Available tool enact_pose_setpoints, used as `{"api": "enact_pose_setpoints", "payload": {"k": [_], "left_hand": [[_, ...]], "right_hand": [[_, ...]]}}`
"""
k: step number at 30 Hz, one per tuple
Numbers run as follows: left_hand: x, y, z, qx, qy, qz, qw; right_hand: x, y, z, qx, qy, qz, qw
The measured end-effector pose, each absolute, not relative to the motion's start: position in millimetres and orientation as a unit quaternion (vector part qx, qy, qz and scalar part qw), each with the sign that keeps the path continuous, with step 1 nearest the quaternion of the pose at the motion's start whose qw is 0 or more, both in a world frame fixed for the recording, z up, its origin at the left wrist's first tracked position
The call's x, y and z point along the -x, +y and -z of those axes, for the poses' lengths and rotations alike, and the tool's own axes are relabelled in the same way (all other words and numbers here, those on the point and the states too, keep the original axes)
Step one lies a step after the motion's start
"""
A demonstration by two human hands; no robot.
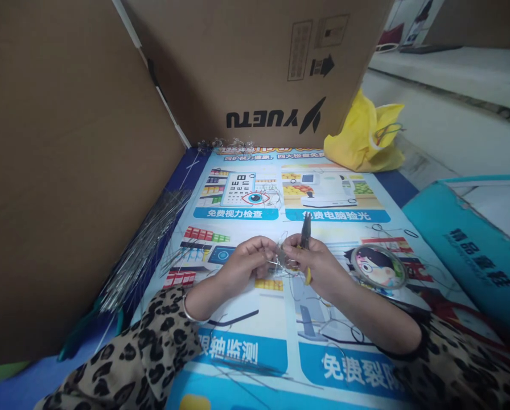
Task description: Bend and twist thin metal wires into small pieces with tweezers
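My left hand (249, 261) pinches one side of a small bent piece of thin silvery wire (282, 259) at the middle of the poster. On its other side, the fingertips of my right hand (317, 262) are closed on the same wire. Tucked in my right hand is a pair of needle-nose pliers (306, 228), dark jaws pointing up and a yellow handle showing below the palm. The exact shape of the wire is partly hidden by my fingers. Loose wire offcuts and loops lie on the poster around both hands.
A printed poster (255, 393) covers the table. A bundle of straight wires (146, 247) lies left. Cardboard (255, 74) walls stand left and behind, with small wire pieces (227, 144) at their foot. A round clear container (378, 267), yellow bag (366, 139) and teal box (460, 228) sit right.
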State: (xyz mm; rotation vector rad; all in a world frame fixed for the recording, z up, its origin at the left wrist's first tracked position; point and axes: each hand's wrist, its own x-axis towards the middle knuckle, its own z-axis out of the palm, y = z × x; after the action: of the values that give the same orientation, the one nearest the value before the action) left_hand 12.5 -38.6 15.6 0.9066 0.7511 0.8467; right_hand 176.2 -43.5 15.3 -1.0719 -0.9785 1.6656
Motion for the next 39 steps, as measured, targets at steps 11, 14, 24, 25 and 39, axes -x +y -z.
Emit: {"api": "enact_pose_setpoints", "payload": {"k": [11, 14, 24, 25, 39], "left_hand": [[-13.2, -37.4, -8.2, -0.400, 0.311, -0.395, 0.767], [-12.0, -37.7, -8.1, -0.434, 0.337, -0.389, 0.740], [-10.4, -38.8, -12.1, -0.505, 0.367, -0.372, 0.687], [-10.6, -38.6, -12.2, -0.500, 0.368, -0.373, 0.690], [-12.4, -36.8, -10.2, -0.473, 0.380, -0.388, 0.693]], "right_hand": [[-174.9, -44.9, -14.8, 0.421, -0.386, -0.685, 0.451], [-175.4, -45.7, -15.8, 0.423, -0.389, -0.685, 0.447], [-172.3, -47.3, -16.9, 0.435, -0.371, -0.678, 0.463], [-172.2, -47.4, -16.7, 0.434, -0.369, -0.678, 0.464], [-171.3, -47.6, -15.7, 0.427, -0.365, -0.679, 0.473]]}}
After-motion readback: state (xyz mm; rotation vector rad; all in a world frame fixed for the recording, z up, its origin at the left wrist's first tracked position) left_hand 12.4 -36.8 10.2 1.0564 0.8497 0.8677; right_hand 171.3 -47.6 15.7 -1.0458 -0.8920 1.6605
